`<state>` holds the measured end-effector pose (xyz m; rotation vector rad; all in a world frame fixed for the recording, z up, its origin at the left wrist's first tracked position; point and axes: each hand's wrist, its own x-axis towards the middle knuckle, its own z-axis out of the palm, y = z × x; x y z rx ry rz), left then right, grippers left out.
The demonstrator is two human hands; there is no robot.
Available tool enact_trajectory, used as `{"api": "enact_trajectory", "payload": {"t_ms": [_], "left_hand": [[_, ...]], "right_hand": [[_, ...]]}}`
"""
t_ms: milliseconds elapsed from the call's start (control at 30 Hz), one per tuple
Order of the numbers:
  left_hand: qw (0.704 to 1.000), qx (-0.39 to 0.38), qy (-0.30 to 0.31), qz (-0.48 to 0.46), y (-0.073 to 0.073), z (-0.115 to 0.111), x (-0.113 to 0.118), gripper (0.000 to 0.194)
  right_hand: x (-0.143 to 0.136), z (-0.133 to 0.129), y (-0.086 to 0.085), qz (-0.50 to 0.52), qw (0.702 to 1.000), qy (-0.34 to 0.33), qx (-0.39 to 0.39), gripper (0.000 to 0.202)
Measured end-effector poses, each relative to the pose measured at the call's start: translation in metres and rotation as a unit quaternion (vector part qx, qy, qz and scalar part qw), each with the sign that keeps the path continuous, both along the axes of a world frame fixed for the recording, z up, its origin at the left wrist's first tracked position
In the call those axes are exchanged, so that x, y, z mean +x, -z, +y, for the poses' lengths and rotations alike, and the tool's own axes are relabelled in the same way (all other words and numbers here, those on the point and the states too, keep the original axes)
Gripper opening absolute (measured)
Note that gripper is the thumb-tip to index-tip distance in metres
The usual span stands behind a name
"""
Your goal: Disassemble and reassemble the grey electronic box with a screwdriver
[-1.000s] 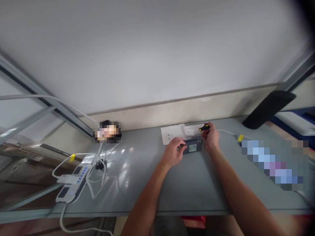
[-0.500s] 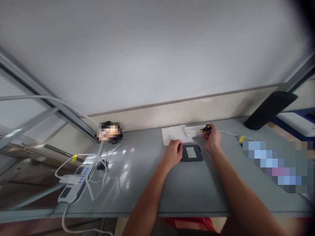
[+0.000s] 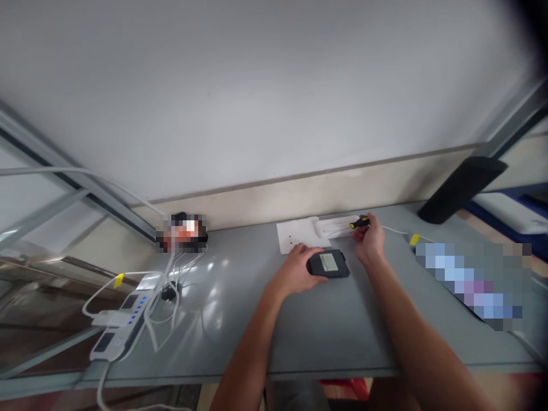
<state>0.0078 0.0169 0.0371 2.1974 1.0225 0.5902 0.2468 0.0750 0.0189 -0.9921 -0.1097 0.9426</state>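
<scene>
My left hand (image 3: 298, 268) grips the left end of a flat dark rectangular case (image 3: 336, 263) with a pale label, thumb along its near edge and fingers at the far one. In my right hand (image 3: 370, 238) is a screwdriver with a black and yellow handle (image 3: 359, 223), its shaft pointing left. The shaft lies over or close to a narrow white tray (image 3: 336, 227); I cannot tell whether they touch. Beside that tray, a white sheet or pad (image 3: 285, 231) carries a few small dark specks, perhaps screws.
A white power strip (image 3: 122, 325) with tangled cables stands on the grey table (image 3: 240, 337) at the left. Farther back is a blurred-out dark object (image 3: 182, 233). A black cylinder (image 3: 462, 191) leans at the back right, near a pixelated flat item (image 3: 475, 285).
My left hand has gone from resting at the case's left edge to gripping it across its end, and the case looks slightly tilted. My right hand stays nearly in place with the screwdriver.
</scene>
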Motion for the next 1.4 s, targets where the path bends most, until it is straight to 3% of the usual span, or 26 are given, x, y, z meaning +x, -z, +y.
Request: {"api": "enact_trajectory", "payload": {"t_ms": [167, 233, 433, 633, 800, 900, 1000, 1100, 1233, 1400], "left_hand": [[0.997, 0.026, -0.053, -0.045, -0.003, 0.003, 0.0, 0.035], [0.997, 0.031, -0.056, -0.04, -0.004, 0.005, 0.001, 0.029], [0.996, 0.042, -0.084, -0.013, -0.001, 0.007, 0.002, 0.04], [0.993, 0.052, -0.103, 0.016, 0.006, 0.009, 0.003, 0.05], [0.994, 0.047, -0.101, -0.004, 0.005, 0.01, 0.001, 0.05], [0.994, 0.048, -0.099, -0.027, 0.007, 0.012, -0.003, 0.052], [0.984, 0.057, -0.155, -0.061, 0.01, 0.019, -0.011, 0.057], [0.966, 0.078, -0.239, -0.065, 0.016, 0.029, -0.022, 0.054], [0.95, 0.098, -0.291, -0.054, 0.021, 0.038, -0.032, 0.049], [0.94, 0.131, -0.313, -0.044, 0.026, 0.041, -0.032, 0.039]], "right_hand": [[0.002, 0.0, -0.003, -0.002, 1.0, 0.004, 0.0, 0.021], [0.001, 0.0, -0.004, -0.003, 1.0, 0.004, 0.001, 0.021], [-0.003, 0.002, -0.002, -0.01, 1.0, 0.001, -0.004, 0.019], [-0.015, 0.0, -0.001, -0.09, 0.995, -0.036, 0.019, 0.03], [-0.033, -0.005, -0.002, -0.225, 0.97, -0.089, -0.01, 0.038], [-0.04, -0.008, -0.002, -0.281, 0.947, -0.158, -0.007, 0.043], [-0.043, -0.011, -0.003, -0.307, 0.923, -0.232, -0.005, 0.052], [-0.042, -0.013, -0.004, -0.322, 0.908, -0.265, -0.028, 0.052], [-0.038, -0.015, -0.005, -0.35, 0.894, -0.27, -0.068, 0.049], [-0.033, -0.014, -0.007, -0.337, 0.908, -0.242, -0.053, 0.048]]}}
